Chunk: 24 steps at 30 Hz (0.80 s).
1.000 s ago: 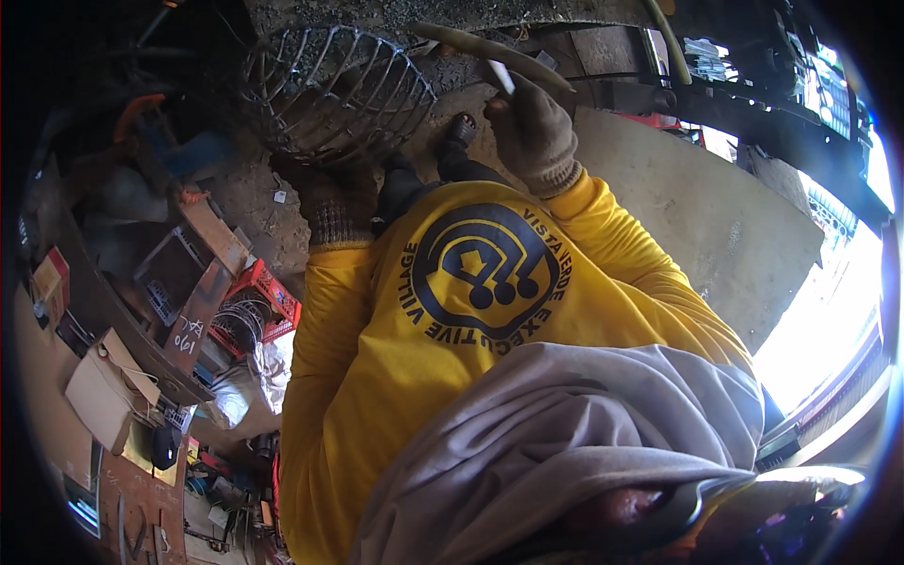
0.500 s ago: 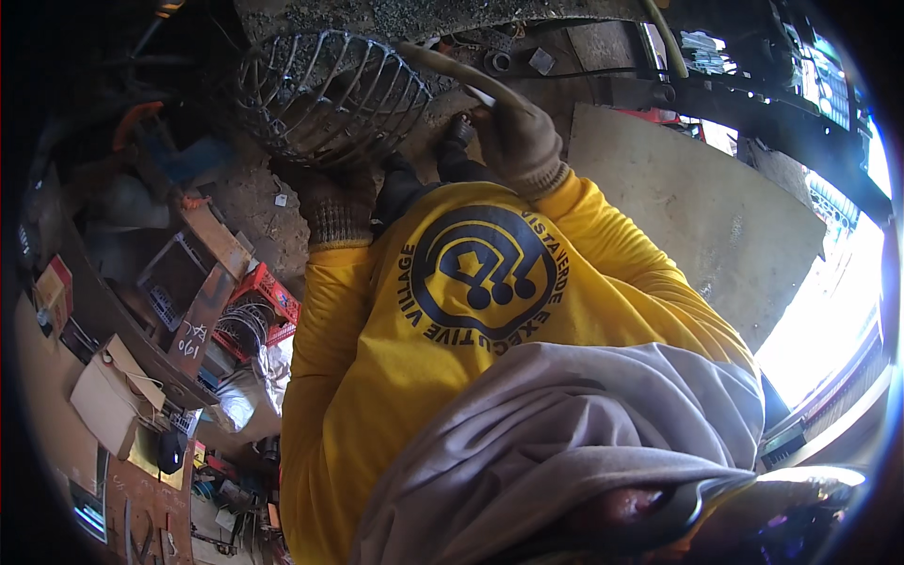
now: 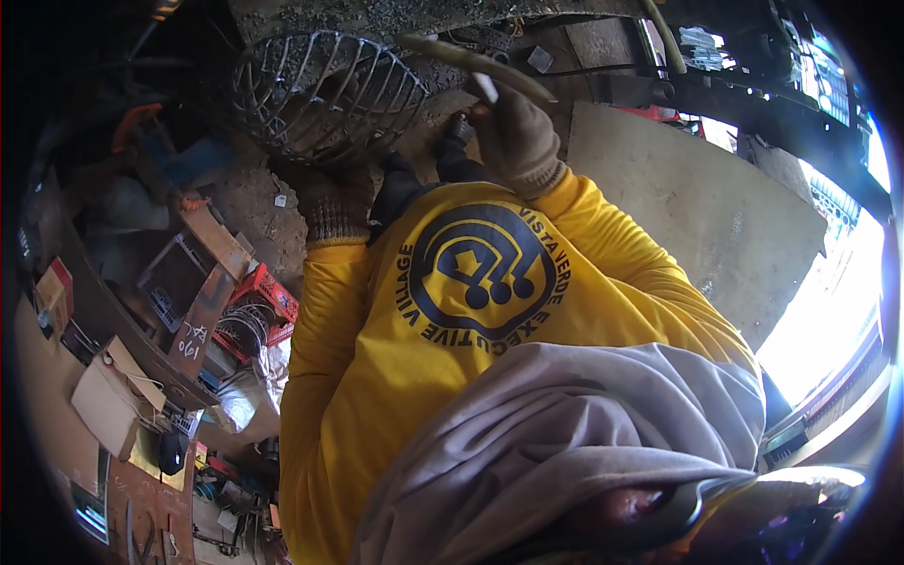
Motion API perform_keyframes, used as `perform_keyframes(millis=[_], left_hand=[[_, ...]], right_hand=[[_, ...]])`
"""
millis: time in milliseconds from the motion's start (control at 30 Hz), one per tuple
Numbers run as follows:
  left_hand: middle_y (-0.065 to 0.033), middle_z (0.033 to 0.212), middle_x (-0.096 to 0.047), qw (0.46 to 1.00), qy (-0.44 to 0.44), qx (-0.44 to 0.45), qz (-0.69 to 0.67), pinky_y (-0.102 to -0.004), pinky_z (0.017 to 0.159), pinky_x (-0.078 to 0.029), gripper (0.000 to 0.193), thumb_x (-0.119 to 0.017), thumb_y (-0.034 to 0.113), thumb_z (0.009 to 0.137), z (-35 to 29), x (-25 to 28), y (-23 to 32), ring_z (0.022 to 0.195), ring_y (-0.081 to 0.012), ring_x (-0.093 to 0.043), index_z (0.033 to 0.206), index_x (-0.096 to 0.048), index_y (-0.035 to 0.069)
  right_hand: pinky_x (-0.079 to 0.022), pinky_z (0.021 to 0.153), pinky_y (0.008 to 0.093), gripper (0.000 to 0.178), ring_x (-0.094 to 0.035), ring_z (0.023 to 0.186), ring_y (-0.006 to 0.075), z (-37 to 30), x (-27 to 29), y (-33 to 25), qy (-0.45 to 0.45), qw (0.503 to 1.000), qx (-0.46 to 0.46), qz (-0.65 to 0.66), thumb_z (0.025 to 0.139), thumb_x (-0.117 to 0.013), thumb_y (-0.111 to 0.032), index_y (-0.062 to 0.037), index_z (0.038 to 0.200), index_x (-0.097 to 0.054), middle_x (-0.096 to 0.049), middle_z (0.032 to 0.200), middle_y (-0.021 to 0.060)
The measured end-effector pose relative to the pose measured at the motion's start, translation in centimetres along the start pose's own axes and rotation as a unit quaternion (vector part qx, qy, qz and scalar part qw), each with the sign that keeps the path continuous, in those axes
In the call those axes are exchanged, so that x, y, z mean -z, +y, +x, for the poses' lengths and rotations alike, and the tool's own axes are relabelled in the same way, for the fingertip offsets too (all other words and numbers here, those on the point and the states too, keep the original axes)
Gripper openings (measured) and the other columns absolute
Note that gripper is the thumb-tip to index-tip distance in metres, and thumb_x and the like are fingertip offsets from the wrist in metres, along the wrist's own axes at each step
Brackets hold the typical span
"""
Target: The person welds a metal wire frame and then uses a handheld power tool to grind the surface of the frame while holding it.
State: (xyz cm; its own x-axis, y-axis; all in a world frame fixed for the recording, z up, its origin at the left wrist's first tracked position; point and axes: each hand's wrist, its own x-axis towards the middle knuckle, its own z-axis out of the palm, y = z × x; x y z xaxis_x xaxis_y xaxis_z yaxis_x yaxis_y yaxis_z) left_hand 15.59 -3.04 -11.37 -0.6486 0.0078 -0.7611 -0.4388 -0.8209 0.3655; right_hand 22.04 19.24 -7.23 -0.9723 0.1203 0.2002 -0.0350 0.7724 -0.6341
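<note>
A rounded cage of welded metal rods (image 3: pixel 325 94) lies ahead of me at the upper left, its bars spaced apart. My left hand (image 3: pixel 330 193), in a dark knit glove, is at the cage's near edge; its fingers are lost in shadow, so I cannot tell if they grip it. Closed in a glove, my right hand (image 3: pixel 520 137) holds a short white-ended stick (image 3: pixel 486 88), which points up and left. Just beyond that hand runs a curved tan rod or hose (image 3: pixel 471 60), reaching toward the cage. Whether the glove touches it is unclear.
A gritty worktop (image 3: pixel 377 17) borders the far side. To the right leans a large pale sheet (image 3: pixel 678 207). On the left are a red crate (image 3: pixel 273 292) with coiled wire, a cardboard box (image 3: pixel 118 395) and wooden boards. A dark shoe (image 3: pixel 457 129) shows below.
My right hand has shifted slightly, and the white-ended stick now stands out more clearly. More of the curved rod's near end shows past the glove. My left hand has barely moved.
</note>
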Motion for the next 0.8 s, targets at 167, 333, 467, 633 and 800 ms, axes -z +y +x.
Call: perform_keyframes(millis=[167,333,467,633,800], left_hand=[[-0.0274,0.142,-0.04,0.999,0.022,0.032,0.014,-0.0619,0.111,-0.031,0.087,-0.026,0.075,0.09,-1.9,-2.0,0.1,0.133,-0.0424,-0.039,0.139,-0.043,0.005],[-0.0248,0.129,-0.052,0.999,-0.043,-0.003,-0.025,-0.0533,0.098,-0.048,0.085,-0.027,0.074,0.091,0.7,1.2,-0.2,0.115,-0.037,-0.055,0.135,-0.047,0.005],[-0.0178,0.104,-0.064,0.999,0.014,0.006,-0.045,-0.0365,0.072,-0.058,0.083,-0.031,0.075,0.089,-0.8,-0.6,-0.1,0.086,-0.0243,-0.065,0.125,-0.054,0.005],[-0.0186,0.11,-0.06,0.974,-0.095,0.107,-0.176,-0.0434,0.082,-0.05,0.08,-0.04,0.073,0.089,-1.7,2.1,0.2,0.093,-0.031,-0.06,0.125,-0.053,0.003],[-0.03,0.118,-0.059,0.891,-0.264,0.197,-0.313,-0.0577,0.1,-0.045,0.082,-0.05,0.066,0.089,-2.5,3.7,0.4,0.108,-0.0447,-0.059,0.129,-0.05,-0.005]], right_hand=[[-0.053,0.06,0.0441,0.033,-0.067,0.071,0.037,0.9,0.3,-0.3,-0.037,0.998,0.019,-0.04,0.087,-0.063,-0.017,-0.006,0.117,-0.058,-0.067,0.083,0.0176],[-0.053,0.062,0.0411,0.036,-0.067,0.071,0.0341,1.6,1.8,-1.9,0.002,0.998,0.057,0.017,0.087,-0.062,-0.016,-0.0052,0.121,-0.057,-0.067,0.081,0.0157],[-0.053,0.064,0.0406,0.035,-0.066,0.072,0.0335,2.0,2.7,-2.3,-0.008,0.999,0.034,-0.004,0.088,-0.062,-0.016,-0.0041,0.121,-0.058,-0.066,0.082,0.0149],[-0.053,0.065,0.04,0.037,-0.066,0.076,0.0334,2.0,3.1,-2.4,-0.027,0.997,0.062,-0.023,0.089,-0.062,-0.017,-0.0034,0.123,-0.057,-0.067,0.085,0.0147],[-0.053,0.066,0.0402,0.04,-0.067,0.076,0.0335,2.1,3.3,-3.2,-0.049,0.997,0.034,-0.049,0.089,-0.063,-0.018,-0.0025,0.125,-0.055,-0.067,0.086,0.0148]])
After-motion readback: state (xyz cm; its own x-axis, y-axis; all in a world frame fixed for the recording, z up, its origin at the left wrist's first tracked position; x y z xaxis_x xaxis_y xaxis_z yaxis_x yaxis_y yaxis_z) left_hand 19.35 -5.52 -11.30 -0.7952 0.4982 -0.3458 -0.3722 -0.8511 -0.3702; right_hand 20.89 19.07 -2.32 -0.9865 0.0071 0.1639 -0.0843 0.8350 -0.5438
